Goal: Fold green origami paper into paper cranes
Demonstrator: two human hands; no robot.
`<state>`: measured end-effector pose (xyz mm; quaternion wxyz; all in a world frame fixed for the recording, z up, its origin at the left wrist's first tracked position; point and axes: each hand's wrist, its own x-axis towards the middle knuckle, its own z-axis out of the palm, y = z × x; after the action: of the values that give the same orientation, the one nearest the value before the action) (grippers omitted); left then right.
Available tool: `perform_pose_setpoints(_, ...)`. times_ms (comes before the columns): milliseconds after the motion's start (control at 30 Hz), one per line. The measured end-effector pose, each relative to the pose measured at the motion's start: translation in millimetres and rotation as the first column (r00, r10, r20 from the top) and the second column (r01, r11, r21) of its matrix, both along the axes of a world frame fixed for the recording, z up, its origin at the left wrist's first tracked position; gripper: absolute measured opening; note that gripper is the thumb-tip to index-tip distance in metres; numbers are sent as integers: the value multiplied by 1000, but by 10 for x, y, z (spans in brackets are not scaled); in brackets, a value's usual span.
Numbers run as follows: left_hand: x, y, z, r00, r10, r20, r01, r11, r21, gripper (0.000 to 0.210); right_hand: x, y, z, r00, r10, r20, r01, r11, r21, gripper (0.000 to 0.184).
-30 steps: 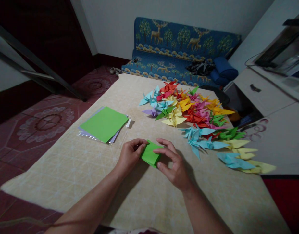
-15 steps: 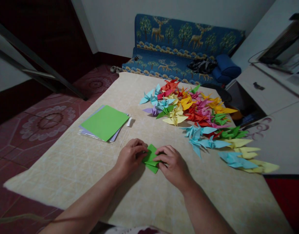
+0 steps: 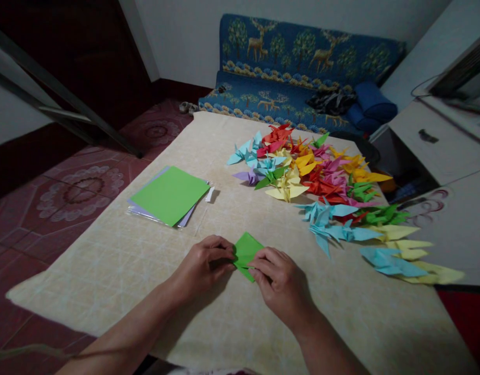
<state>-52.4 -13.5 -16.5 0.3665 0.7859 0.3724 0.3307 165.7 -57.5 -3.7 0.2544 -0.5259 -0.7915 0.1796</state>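
A folded square of green origami paper [image 3: 246, 249] lies on the cloth in front of me, one corner pointing away and a lower flap slightly parted from the rest. My left hand [image 3: 208, 263] pinches its left corner between thumb and fingers. On the opposite side, my right hand [image 3: 281, 278] grips the right edge, with thumb and fingertips closed on the paper. Beyond my right hand spreads a pile of folded paper cranes [image 3: 290, 166] in blue, yellow, red, pink, orange, green and purple.
A stack of flat paper sheets [image 3: 169, 195], green on top, lies left on the table [image 3: 118, 281]. Near it is a small white scrap [image 3: 210, 195]. A blue patterned sofa [image 3: 271, 78] stands behind the table, and a white cabinet [image 3: 451, 140] to the right.
Both hands keep hold of the green paper. My left hand has moved slightly down, and more of the paper's upper face shows. The whole view has shifted a little.
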Motion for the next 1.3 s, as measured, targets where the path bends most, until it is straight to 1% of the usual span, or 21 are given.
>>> perform_pose_setpoints(100, 19, 14, -35, 1000, 28, 14, -27, 1000, -10, 9, -12, -11, 13, 998, -62, -18, 61, 997, -46, 15)
perform_pose_setpoints(167, 36, 21, -30, 999, 38, 12, -38, 999, -15, 8, -30, -12, 27, 993, -112, -35, 110, 992, -60, 16)
perform_pose_setpoints(400, 63, 22, 20, 999, 45, -10, -45, 999, -4, 12, -83, -3, 24, 962, -265, -67, 262, 964, -53, 13)
perform_pose_setpoints(533, 86, 17, 15, 997, 71, -19, -71, 997, -6, 12, -110, 2, 26, 946, -323, -13, 322, 946, -36, 14)
perform_pose_setpoints(667, 114, 14, 25, 992, 108, -58, -109, 994, -16, 10, -145, 14, 44, 933, -350, 82, 353, 935, -20, 15)
perform_pose_setpoints(833, 125, 22, 37, 990, 120, -79, -121, 993, -11, 9, -180, 35, 52, 908, -377, 182, 380, 925, 14, 13)
perform_pose_setpoints(1000, 136, 27, 27, 987, 134, -91, -135, 991, 1, 8, -204, 39, 116, 900, -341, 272, 350, 937, 16, 14)
perform_pose_setpoints(1100, 145, 29, 20, 987, 137, -85, -136, 991, 18, 8, -214, 43, 145, 906, -305, 293, 318, 948, 3, 15)
perform_pose_setpoints(1300, 160, 11, 8, 985, 141, -98, -138, 990, 37, 10, -232, 67, 114, 895, -339, 289, 349, 937, 19, 18)
